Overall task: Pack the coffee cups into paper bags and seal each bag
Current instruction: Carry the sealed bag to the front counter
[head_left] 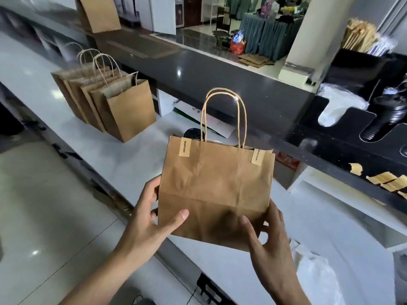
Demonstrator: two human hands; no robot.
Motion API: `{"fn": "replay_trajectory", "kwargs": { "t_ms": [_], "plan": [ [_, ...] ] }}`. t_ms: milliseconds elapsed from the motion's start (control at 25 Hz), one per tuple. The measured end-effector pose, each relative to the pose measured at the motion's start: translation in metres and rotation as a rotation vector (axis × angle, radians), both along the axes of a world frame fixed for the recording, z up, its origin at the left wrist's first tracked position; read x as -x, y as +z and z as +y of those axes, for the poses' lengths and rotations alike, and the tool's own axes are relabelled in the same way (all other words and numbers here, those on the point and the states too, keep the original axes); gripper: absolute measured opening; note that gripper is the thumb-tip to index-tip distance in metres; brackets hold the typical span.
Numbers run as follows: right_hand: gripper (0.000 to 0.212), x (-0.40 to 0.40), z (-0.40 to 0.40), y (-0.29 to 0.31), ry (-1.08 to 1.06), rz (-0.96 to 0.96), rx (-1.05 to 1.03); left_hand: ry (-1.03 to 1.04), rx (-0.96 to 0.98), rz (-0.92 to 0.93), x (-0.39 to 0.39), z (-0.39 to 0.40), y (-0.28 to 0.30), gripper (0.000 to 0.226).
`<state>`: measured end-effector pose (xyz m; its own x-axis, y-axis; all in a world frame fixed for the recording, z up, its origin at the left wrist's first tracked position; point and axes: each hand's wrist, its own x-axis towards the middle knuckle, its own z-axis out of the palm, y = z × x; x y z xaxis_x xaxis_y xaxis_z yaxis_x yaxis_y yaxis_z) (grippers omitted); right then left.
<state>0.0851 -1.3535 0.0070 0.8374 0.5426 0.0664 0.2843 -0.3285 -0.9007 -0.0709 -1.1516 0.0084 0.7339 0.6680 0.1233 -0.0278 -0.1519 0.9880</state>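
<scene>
L hand (152, 219) + R hand (267, 243) grip bag (217, 190) btm corners | upright | stickers (184, 148) on top edge

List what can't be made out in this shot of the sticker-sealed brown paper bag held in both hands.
Head view only:
- Contents of the sealed brown paper bag: its own paper hides them.
- Fingers of the left hand and right hand: mostly behind the bag.
- Contents of the row of brown paper bags on the white counter: too far.
- Black round lid: half hidden by the held bag.
</scene>
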Motion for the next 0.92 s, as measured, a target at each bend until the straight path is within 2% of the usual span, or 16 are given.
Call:
{"fn": "replay_trajectory", "kwargs": {
  "t_ms": [80, 240, 320, 480, 920],
  "plan": [
    [0.064, 0.005, 0.029, 0.008, 0.065, -0.006, -0.03, 0.093, 0.011, -0.01, 0.018, 0.013, 0.006, 0.074],
    [0.082, 0.024, 0.088, 0.014, 0.179, 0.01, -0.111, 0.221, 0.035, -0.01, 0.058, 0.044, 0.015, 0.088],
    [0.08, 0.04, 0.12, 0.014, 0.27, 0.008, -0.099, 0.286, 0.03, 0.014, 0.083, 0.064, 0.02, 0.098],
    [0.079, 0.078, 0.192, 0.013, 0.464, -0.005, -0.098, 0.402, 0.045, 0.016, 0.141, 0.112, 0.021, 0.099],
    [0.087, 0.196, 0.35, 0.013, 0.625, -0.002, -0.009, 0.612, 0.038, 0.042, 0.287, 0.21, 0.014, 0.101]
  ]
}}
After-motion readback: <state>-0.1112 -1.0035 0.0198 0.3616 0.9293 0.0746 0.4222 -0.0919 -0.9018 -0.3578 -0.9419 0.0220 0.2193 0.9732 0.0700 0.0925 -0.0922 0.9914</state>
